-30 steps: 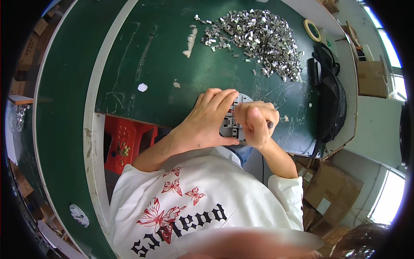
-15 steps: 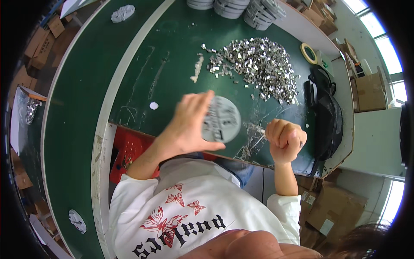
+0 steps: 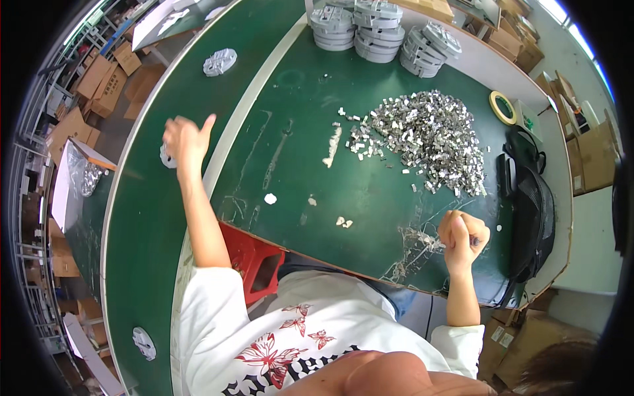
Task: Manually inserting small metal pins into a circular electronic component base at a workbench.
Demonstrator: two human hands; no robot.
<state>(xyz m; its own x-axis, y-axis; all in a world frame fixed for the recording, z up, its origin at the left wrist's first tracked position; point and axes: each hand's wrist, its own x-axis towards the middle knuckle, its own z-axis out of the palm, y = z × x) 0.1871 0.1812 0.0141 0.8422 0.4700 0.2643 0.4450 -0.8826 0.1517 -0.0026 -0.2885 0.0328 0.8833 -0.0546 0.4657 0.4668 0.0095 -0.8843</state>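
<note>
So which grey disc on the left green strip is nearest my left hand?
The middle disc of three, partly hidden by your left hand; the upper disc and the lower disc lie well apart from it.

Beyond the left edge of the worktop point(image 3: 297, 181), your blurred left hand point(image 3: 187, 142) hides part of a grey disc point(image 3: 166, 158); contact is unclear. Toward the front right corner, your right fist point(image 3: 463, 232) hides most of a dark object point(image 3: 474, 241).
</note>
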